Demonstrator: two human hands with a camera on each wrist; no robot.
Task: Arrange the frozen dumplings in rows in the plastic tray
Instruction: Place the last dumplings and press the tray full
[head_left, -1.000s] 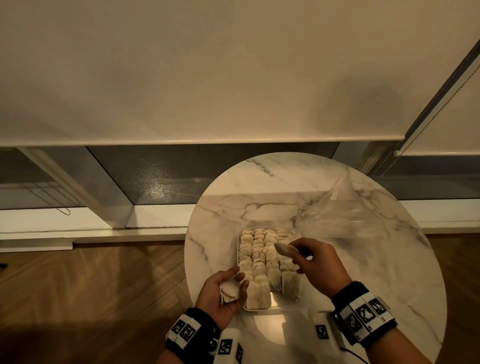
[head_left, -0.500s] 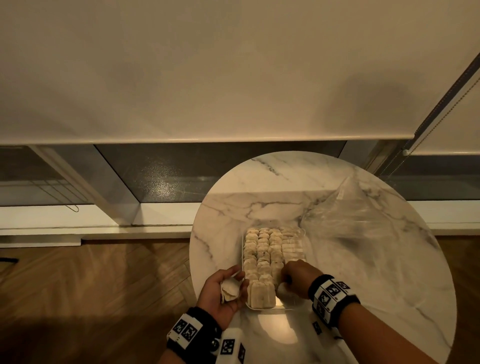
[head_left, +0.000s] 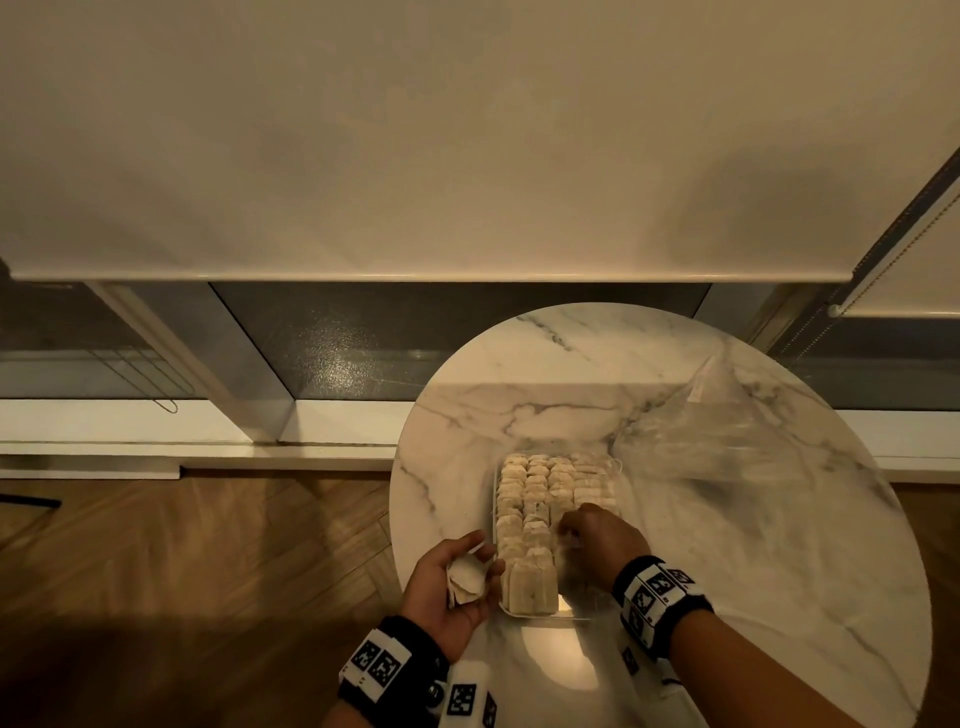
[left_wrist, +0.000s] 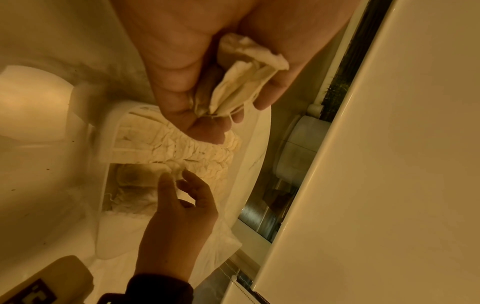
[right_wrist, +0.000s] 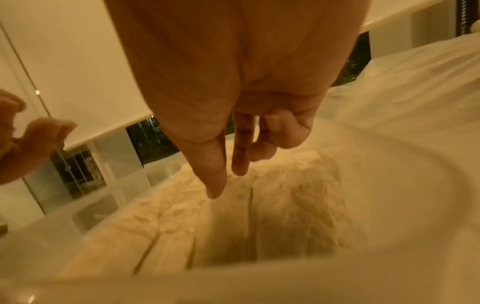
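- My right hand (head_left: 597, 540), which pinched a dumpling over the tray (head_left: 617, 464) a second ago, now rests fingers loose, empty, on the near rows.
- My left hand (head_left: 452, 587) cups spare dumplings (head_left: 467, 578) beside the tray; few gaps remain, I judge.

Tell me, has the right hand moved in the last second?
Yes. The right hand came down and toward the person, from over the middle of the tray to the near right rows; the dumpling it pinched is no longer visible.
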